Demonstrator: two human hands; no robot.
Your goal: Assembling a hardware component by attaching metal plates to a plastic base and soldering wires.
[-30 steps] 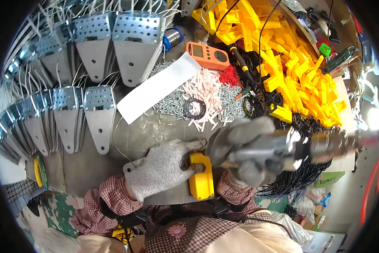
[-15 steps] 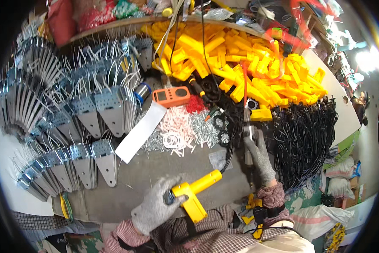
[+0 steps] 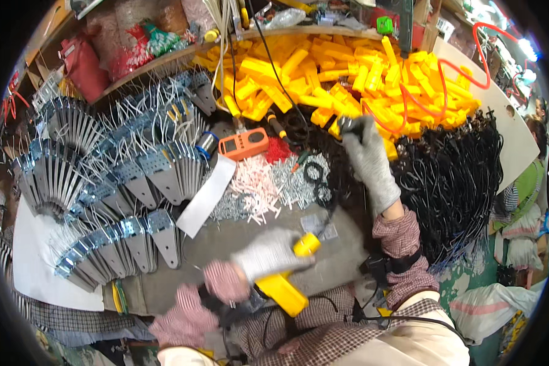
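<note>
On the grey worktop (image 3: 347, 247), yellow parts (image 3: 332, 52) lie heaped before wooden edging (image 3: 347, 30).

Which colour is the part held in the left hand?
The part in the left hand is yellow, best seen in the head view, the only one.

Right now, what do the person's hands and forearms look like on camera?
The left hand and right hand wear light grey fabric gloves. The left sleeve and right sleeve are finely checked, reddish and pale. A black strap with a dark box-shaped piece circles the right sleeve. Left-hand details blur.
</note>
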